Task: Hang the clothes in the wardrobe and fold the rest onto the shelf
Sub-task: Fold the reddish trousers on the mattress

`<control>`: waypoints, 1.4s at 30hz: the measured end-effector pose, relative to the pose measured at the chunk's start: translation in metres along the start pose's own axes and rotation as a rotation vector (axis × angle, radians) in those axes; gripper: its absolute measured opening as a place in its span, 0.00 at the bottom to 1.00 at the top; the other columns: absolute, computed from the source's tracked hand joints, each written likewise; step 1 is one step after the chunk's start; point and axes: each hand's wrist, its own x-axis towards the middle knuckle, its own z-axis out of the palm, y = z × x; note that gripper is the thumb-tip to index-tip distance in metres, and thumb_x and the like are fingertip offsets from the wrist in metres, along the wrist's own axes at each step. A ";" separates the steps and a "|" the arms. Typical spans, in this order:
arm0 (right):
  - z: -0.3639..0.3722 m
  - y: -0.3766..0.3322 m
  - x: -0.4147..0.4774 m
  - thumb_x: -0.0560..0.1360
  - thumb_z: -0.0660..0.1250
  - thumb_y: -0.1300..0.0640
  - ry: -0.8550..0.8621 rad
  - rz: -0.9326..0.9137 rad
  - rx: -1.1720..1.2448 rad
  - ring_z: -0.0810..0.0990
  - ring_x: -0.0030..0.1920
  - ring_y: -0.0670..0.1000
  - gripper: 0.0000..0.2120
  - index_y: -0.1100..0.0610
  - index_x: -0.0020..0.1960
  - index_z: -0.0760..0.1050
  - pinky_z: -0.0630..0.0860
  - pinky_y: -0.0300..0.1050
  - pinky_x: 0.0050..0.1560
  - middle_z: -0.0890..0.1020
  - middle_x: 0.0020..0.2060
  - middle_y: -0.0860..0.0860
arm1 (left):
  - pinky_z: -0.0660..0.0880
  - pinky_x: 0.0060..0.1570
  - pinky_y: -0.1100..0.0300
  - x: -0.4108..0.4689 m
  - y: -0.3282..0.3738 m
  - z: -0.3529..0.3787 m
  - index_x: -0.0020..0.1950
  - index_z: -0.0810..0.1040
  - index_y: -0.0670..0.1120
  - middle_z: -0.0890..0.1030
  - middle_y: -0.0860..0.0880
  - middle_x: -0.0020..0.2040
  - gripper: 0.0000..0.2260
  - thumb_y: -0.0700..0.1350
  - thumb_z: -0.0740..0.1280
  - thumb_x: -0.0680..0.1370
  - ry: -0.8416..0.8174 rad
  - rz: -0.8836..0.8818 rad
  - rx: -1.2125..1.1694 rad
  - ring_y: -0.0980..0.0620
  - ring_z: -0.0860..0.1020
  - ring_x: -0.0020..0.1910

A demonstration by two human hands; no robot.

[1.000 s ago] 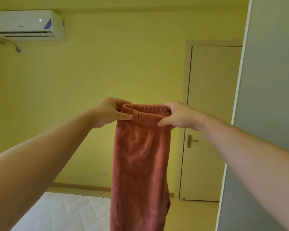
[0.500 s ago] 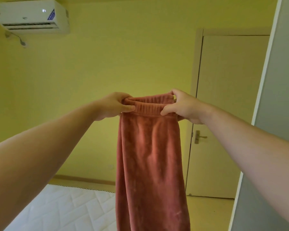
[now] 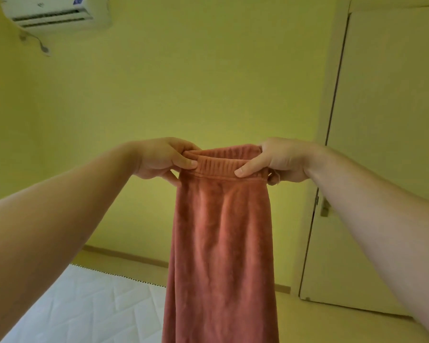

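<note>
A pair of fluffy pink-red trousers (image 3: 221, 243) hangs straight down in front of me, held up at arm's length by its ribbed elastic waistband. My left hand (image 3: 161, 158) pinches the left end of the waistband between thumb and fingers. My right hand (image 3: 280, 160) pinches the right end the same way. The lower part of the legs runs out of the bottom of the view. No wardrobe or shelf shows here.
A white quilted mattress (image 3: 84, 305) lies at the lower left. A closed cream door (image 3: 382, 169) with a handle (image 3: 325, 209) stands at the right. An air conditioner (image 3: 55, 13) hangs high on the yellow wall at the upper left.
The view has swung right and down: the grey wardrobe panel at the right has left the frame and the door fills that side. Both hands keep the same hold on the waistband.
</note>
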 end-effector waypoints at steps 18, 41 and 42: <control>-0.082 0.018 0.158 0.71 0.78 0.54 0.326 -0.185 -0.310 0.83 0.33 0.53 0.14 0.62 0.50 0.80 0.76 0.39 0.27 0.84 0.41 0.56 | 0.83 0.50 0.50 0.183 0.002 -0.028 0.64 0.76 0.43 0.78 0.44 0.57 0.17 0.29 0.59 0.80 0.452 0.112 -0.152 0.46 0.81 0.54; -0.060 -0.021 0.119 0.65 0.80 0.53 0.291 -0.216 -0.026 0.76 0.27 0.48 0.17 0.57 0.50 0.82 0.66 0.39 0.23 0.82 0.34 0.49 | 0.74 0.30 0.60 0.114 0.021 -0.061 0.39 0.82 0.46 0.78 0.51 0.32 0.14 0.27 0.67 0.69 0.247 0.071 -0.041 0.53 0.76 0.33; -0.060 -0.020 0.119 0.65 0.80 0.53 0.282 -0.208 -0.035 0.76 0.28 0.48 0.16 0.56 0.50 0.82 0.66 0.39 0.23 0.82 0.34 0.49 | 0.74 0.31 0.59 0.114 0.019 -0.060 0.41 0.82 0.45 0.78 0.49 0.34 0.13 0.28 0.68 0.69 0.244 0.061 -0.031 0.52 0.76 0.35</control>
